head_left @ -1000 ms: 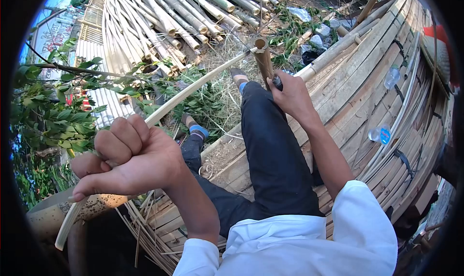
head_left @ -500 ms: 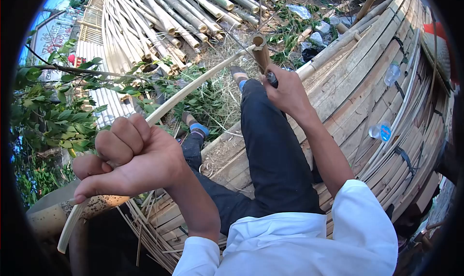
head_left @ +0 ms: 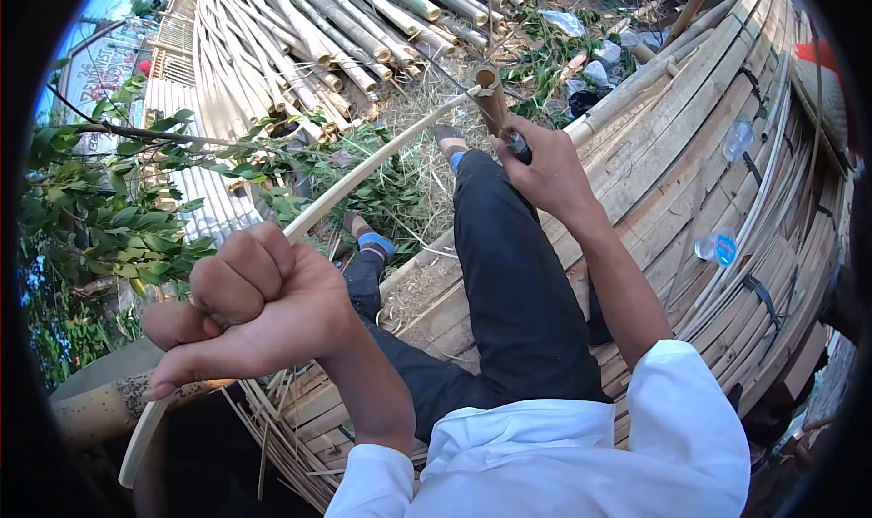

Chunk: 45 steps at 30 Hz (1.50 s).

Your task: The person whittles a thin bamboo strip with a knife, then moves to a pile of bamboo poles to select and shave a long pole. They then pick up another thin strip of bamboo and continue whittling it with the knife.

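My left hand [head_left: 250, 309] is clenched around a long pale bamboo strip [head_left: 372, 164] that curves from the lower left up to the top centre. My right hand [head_left: 545, 168] grips a dark-handled tool [head_left: 518, 144] whose far end sits against a short upright bamboo tube [head_left: 491, 96], where the strip's far end meets it. I sit on a platform of bamboo slats [head_left: 690, 128], my legs in dark trousers [head_left: 509, 282] stretched forward, feet in blue-cuffed socks [head_left: 374, 244].
A stack of long bamboo poles [head_left: 309, 28] lies ahead on the ground. Leafy branches [head_left: 109, 209] fill the left. Two plastic bottles [head_left: 727, 191] lie on the slats at right. A thick bamboo section [head_left: 100, 400] sits under my left hand.
My left hand has moved slightly down and to the right with the strip. My right hand and the tool shifted only a little near the bamboo tube.
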### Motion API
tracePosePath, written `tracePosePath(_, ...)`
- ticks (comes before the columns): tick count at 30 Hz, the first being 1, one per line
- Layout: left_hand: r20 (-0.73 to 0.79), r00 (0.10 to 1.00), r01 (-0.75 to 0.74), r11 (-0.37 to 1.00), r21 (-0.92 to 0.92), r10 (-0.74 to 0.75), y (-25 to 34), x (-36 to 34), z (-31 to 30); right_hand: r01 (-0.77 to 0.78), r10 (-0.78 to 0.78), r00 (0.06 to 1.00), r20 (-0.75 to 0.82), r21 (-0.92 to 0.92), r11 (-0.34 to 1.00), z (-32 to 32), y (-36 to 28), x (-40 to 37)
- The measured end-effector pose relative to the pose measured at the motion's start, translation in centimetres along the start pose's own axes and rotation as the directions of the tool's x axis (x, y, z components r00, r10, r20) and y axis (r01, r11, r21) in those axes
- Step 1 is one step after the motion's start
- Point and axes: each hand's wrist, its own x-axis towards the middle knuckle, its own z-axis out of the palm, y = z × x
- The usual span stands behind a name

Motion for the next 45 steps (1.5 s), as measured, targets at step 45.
tracePosePath(45,0.104,0.993,-0.038,0.994,-0.107,0.049,0.1,-1.5,-0.6,-0.065,0.066,0.998,0.019,-0.043,0.997,0.8,1.4,0.9)
